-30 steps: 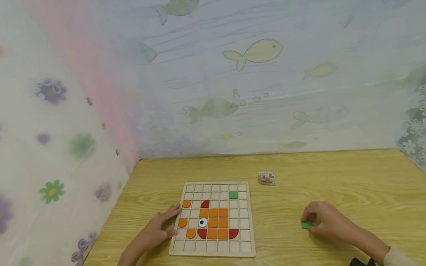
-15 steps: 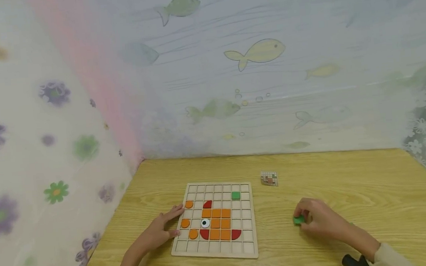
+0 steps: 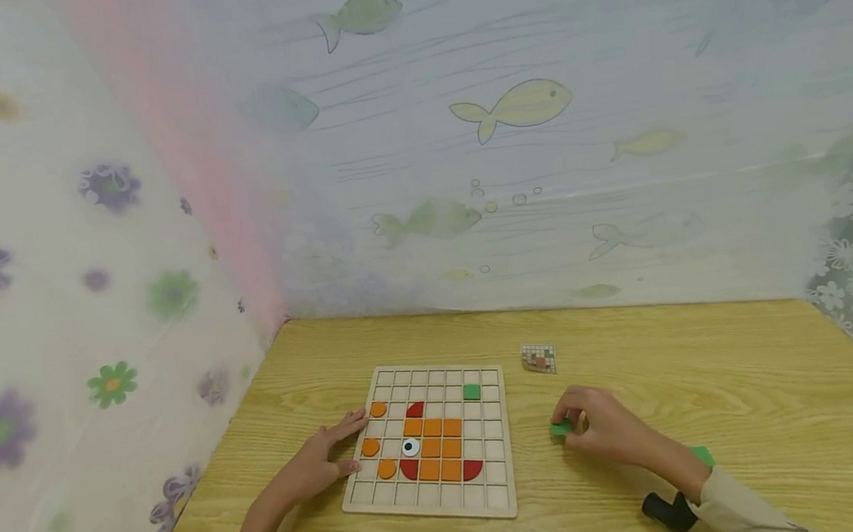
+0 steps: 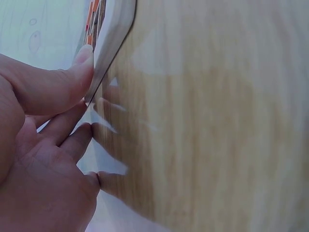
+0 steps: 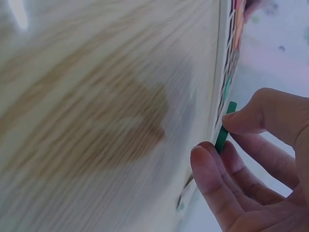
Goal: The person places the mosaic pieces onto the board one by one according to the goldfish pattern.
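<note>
My right hand (image 3: 604, 426) pinches a small green tile (image 3: 561, 427) between thumb and fingers, to the right of the wooden grid board (image 3: 505, 494). In the right wrist view the green tile (image 5: 225, 129) is held edge-on, above the table. My left hand (image 3: 310, 460) rests at the board's left side, its fingers fairly straight and the thumb touching the rim, as the left wrist view also shows. On the board, orange squares (image 3: 431, 448), red quarter-round pieces (image 3: 473, 468), an eye piece (image 3: 411, 447) and orange discs (image 3: 386, 469) lie in cells. A green square (image 3: 471, 392) sits near the upper right.
Behind the board's right corner lies a small picture card (image 3: 539, 357) with a grid pattern. Another green piece (image 3: 702, 455) lies on the wooden table (image 3: 766, 373), partly hidden by the right forearm. A fish-patterned curtain (image 3: 529, 233) hangs along the table's back edge.
The right hand has moved left toward the board with the green tile, and the green piece by the forearm has come into sight. The left hand stays at the board's edge.
</note>
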`<state>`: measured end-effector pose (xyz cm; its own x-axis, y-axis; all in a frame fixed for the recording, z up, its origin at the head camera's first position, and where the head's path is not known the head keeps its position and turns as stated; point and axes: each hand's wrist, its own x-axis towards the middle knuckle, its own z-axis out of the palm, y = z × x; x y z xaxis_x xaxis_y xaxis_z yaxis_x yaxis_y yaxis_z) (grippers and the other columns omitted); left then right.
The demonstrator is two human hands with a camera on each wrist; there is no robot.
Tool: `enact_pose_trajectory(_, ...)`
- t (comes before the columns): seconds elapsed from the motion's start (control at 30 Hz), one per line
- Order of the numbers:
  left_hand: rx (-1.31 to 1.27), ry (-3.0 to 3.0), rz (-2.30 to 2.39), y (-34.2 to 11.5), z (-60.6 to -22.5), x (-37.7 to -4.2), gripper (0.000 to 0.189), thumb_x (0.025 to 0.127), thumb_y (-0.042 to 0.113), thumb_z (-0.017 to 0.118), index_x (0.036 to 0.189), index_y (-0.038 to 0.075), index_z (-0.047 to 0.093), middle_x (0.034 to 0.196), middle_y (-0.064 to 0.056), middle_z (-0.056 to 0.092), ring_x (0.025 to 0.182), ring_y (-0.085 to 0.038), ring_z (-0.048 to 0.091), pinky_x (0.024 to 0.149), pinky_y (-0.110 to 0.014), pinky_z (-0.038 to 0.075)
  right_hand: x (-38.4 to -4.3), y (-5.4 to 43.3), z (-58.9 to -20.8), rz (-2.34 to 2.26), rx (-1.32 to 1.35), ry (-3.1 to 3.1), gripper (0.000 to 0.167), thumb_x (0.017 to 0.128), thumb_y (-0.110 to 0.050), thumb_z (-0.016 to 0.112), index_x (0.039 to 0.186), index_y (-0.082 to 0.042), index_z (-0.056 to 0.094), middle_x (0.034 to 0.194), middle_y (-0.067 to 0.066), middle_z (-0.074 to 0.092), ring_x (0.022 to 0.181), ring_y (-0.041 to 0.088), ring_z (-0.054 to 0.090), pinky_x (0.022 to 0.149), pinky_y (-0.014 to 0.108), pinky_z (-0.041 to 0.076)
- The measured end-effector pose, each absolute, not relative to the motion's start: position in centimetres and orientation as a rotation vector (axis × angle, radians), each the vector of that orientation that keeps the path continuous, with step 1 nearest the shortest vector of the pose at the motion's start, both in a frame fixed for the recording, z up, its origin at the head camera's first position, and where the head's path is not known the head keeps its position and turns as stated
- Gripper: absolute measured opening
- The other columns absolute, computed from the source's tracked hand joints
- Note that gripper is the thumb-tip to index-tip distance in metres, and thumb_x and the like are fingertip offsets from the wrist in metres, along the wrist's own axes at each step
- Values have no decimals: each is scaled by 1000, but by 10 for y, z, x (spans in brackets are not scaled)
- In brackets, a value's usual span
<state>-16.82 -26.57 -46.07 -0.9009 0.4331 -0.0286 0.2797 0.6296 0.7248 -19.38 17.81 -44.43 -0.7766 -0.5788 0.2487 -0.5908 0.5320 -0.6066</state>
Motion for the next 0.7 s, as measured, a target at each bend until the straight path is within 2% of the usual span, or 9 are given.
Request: enact_pose_trajectory(0.7, 598, 2661, 1127, -266, -461, -168, 62, 87, 13, 66, 143, 1, 40, 151, -16, 28, 140, -40, 17, 107, -64, -3, -216, 125, -452, 1237, 1084, -2655, 16, 74, 2, 68, 88, -5, 71, 86, 3, 64, 68, 11, 60, 56, 22, 51)
